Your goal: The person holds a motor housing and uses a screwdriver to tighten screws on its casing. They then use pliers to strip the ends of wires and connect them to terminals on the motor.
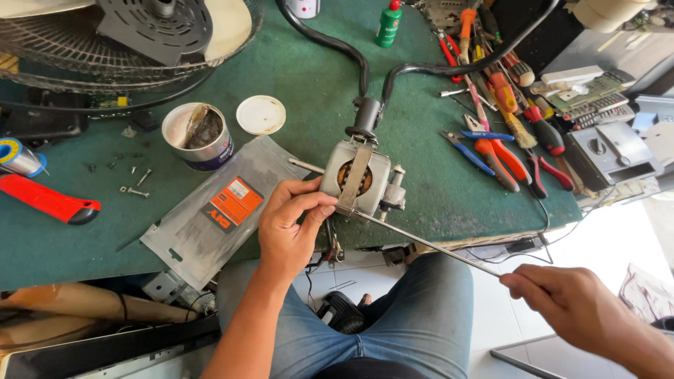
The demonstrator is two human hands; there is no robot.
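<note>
Both hands closed, gripping.

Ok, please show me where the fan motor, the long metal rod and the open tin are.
fan motor [358,179], head view, grey housing.
long metal rod [428,244], head view, mid-shaft.
open tin [199,137], head view, rim.

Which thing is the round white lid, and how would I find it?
Start at the green table. Beside the open tin can of dark grease lies the round white lid, flat, just above the silver pouch. It is the only plain white disc there, and neither hand touches it.
</note>
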